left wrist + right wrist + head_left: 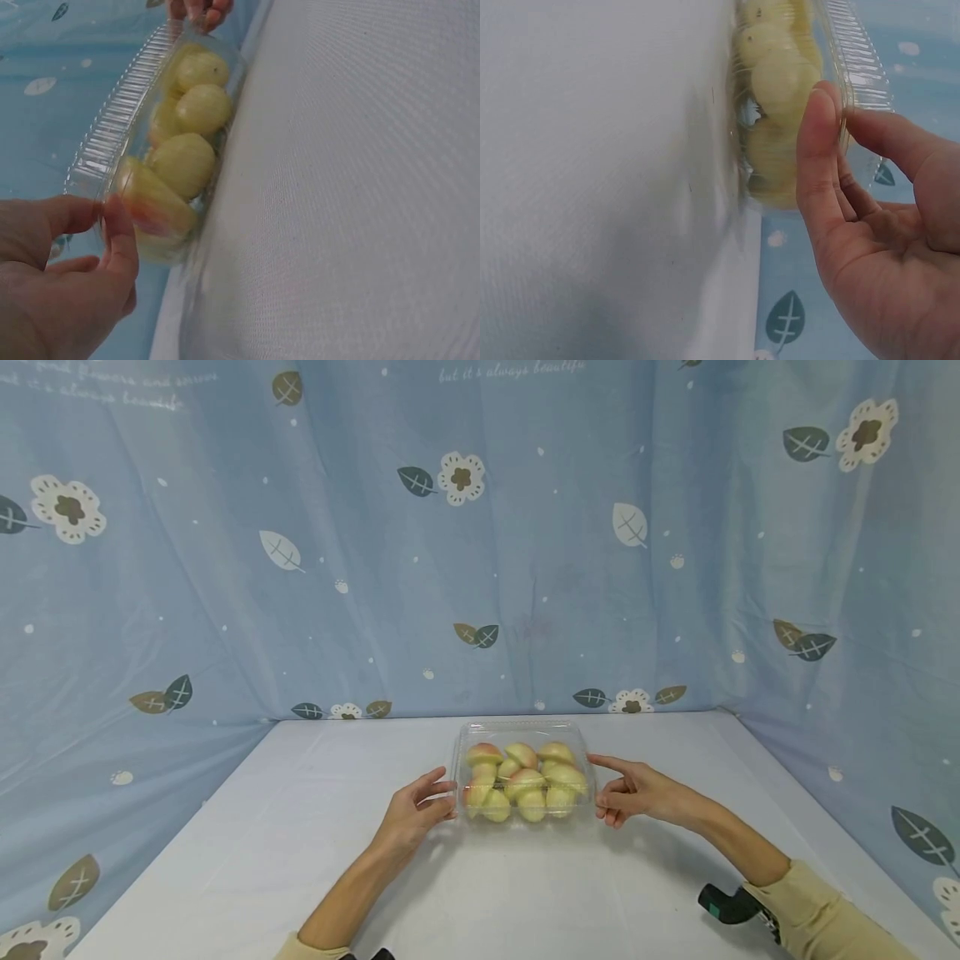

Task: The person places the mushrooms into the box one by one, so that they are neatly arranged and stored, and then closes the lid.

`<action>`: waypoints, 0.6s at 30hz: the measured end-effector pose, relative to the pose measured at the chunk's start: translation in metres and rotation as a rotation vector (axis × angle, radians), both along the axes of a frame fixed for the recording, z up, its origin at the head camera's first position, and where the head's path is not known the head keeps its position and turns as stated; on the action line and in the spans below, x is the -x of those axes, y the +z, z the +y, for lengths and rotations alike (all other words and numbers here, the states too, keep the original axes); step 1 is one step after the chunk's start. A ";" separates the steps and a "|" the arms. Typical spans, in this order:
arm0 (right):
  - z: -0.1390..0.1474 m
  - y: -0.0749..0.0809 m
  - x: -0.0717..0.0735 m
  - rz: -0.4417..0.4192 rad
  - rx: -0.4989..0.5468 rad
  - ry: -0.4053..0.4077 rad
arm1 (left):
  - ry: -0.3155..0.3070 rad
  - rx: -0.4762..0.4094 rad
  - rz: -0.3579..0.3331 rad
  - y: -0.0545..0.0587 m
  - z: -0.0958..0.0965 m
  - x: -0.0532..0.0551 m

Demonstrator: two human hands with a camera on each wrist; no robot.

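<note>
A clear plastic box [525, 727] with a ribbed rim holds several yellow-green fruits [528, 785], some blushed red; their exact kind is unclear through the plastic. My left hand [411, 814] is at the box's left side. In the left wrist view its thumb and a finger pinch the rim near a corner. My right hand [637, 789] is at the opposite side. The right wrist view shows this hand [885, 217] pinching the rim between thumb and index finger. Whether the box's bottom touches the table cannot be told.
The box is over the middle of a white-covered table [300, 827]. Blue patterned curtains [360, 602] hang behind it and along both sides. A black device [731, 906] sits by the right sleeve [817, 914].
</note>
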State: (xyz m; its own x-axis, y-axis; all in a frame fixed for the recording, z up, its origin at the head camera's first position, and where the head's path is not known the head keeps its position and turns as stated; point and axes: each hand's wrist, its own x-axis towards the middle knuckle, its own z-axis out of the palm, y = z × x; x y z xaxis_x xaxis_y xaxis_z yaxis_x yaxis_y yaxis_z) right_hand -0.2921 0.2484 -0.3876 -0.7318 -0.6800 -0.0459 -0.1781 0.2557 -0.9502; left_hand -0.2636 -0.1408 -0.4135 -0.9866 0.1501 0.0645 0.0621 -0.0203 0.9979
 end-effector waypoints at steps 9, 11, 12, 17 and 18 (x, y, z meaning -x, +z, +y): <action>0.000 -0.001 0.001 0.029 -0.009 0.010 | -0.002 0.012 -0.004 0.000 0.000 0.001; 0.000 -0.001 0.001 0.047 -0.019 0.019 | -0.006 0.021 -0.002 0.001 -0.001 0.000; 0.000 -0.001 0.001 0.060 -0.027 0.024 | -0.008 0.030 -0.003 0.002 -0.002 -0.001; 0.000 0.006 -0.002 0.176 -0.113 -0.025 | 0.016 0.130 0.007 0.009 -0.007 0.000; 0.000 0.008 -0.003 0.207 -0.137 -0.056 | 0.030 0.170 0.018 0.011 -0.008 0.002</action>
